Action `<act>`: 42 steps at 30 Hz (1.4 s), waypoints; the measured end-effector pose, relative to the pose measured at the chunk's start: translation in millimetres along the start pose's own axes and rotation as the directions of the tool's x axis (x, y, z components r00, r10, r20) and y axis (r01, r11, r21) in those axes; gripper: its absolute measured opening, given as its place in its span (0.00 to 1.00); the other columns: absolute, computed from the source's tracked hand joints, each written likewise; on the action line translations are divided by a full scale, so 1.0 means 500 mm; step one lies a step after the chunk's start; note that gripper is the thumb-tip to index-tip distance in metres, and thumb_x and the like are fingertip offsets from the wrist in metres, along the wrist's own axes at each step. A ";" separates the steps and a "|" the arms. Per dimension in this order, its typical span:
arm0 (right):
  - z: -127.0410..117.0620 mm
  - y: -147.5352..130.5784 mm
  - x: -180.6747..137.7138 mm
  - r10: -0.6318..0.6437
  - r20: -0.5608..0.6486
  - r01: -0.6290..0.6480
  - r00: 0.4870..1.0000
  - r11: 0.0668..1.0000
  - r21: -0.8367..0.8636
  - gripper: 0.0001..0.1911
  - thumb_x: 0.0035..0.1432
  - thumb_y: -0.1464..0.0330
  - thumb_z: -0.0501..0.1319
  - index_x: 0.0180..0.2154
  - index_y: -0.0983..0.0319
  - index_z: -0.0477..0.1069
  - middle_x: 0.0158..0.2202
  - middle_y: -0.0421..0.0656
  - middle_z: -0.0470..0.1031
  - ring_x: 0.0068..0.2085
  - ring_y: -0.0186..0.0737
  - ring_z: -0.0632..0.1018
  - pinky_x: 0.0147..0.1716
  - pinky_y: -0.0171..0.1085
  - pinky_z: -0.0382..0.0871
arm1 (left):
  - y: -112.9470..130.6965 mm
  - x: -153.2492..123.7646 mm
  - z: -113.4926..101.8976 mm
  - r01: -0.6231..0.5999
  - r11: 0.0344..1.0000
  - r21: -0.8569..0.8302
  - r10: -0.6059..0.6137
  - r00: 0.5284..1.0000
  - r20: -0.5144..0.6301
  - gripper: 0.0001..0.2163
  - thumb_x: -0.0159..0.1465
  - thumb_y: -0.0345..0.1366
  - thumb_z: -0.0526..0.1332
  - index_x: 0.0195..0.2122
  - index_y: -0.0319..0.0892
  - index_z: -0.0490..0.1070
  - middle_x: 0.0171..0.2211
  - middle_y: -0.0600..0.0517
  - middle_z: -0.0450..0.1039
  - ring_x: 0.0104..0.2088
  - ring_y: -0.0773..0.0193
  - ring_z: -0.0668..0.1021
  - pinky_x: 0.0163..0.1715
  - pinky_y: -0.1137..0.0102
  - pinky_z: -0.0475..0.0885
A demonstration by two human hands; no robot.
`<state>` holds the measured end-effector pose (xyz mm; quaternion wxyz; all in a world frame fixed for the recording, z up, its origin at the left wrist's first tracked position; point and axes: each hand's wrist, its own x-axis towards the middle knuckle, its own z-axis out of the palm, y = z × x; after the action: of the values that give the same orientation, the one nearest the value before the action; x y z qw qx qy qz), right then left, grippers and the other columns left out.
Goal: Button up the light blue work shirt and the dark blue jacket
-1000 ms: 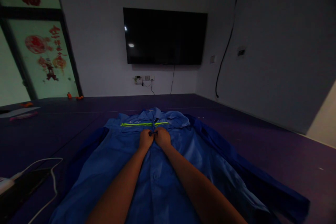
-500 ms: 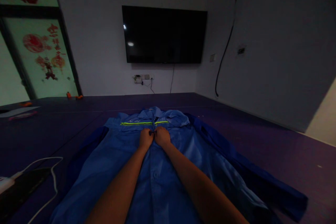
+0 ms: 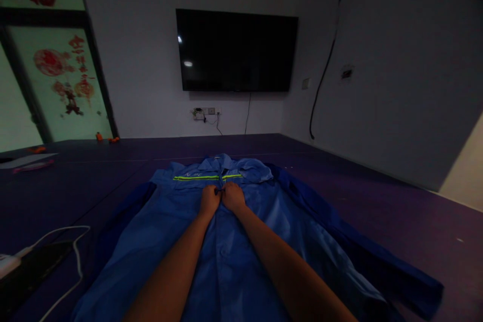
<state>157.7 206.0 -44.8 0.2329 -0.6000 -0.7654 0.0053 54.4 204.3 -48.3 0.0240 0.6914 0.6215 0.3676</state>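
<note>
A blue work jacket [image 3: 166, 241] with a yellow-green reflective stripe [image 3: 196, 178] across the chest lies spread flat on the purple floor, collar away from me. My left hand [image 3: 210, 199] and my right hand [image 3: 234, 197] meet at the jacket's front placket just below the stripe. Both are closed in a pinch on the fabric edges there, fingertips touching at a small dark spot between them. Whether that spot is a button I cannot make out. Both forearms reach out over the jacket's lower front.
A white cable [image 3: 64, 235] and a dark flat object [image 3: 33, 266] lie on the floor at the lower left. A black television [image 3: 236, 51] hangs on the far wall above a socket. A glass door with red decorations [image 3: 60, 80] stands at the left. Purple floor [image 3: 377, 201] surrounds the jacket.
Nothing of note: both hands stay pinched at the same spot on the jacket front; only the view shifts slightly.
</note>
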 end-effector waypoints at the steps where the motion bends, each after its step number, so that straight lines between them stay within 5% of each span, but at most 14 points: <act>1: 0.000 0.000 0.000 0.001 0.000 -0.001 1.000 1.000 0.004 0.13 0.56 0.70 0.50 0.42 0.64 0.67 0.43 0.50 0.70 0.46 0.44 0.69 0.44 0.38 0.59 | 0.000 0.000 0.000 -0.001 1.000 -0.001 0.001 1.000 0.000 0.04 0.53 0.26 0.58 0.26 0.36 0.72 0.28 0.47 0.73 0.31 0.64 0.73 0.31 0.73 0.62; 42: 0.002 0.008 0.004 -0.017 -0.030 0.019 0.999 0.998 0.061 0.13 0.54 0.71 0.52 0.40 0.63 0.69 0.41 0.48 0.72 0.46 0.43 0.69 0.44 0.37 0.60 | 0.000 0.000 0.001 -0.001 1.000 -0.009 0.001 1.000 -0.009 0.04 0.52 0.27 0.59 0.26 0.35 0.73 0.28 0.47 0.73 0.31 0.64 0.73 0.30 0.73 0.62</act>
<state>160.7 209.4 -46.3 0.2624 -0.5858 -0.7666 0.0181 54.5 204.6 -48.4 0.0243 0.6899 0.6197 0.3735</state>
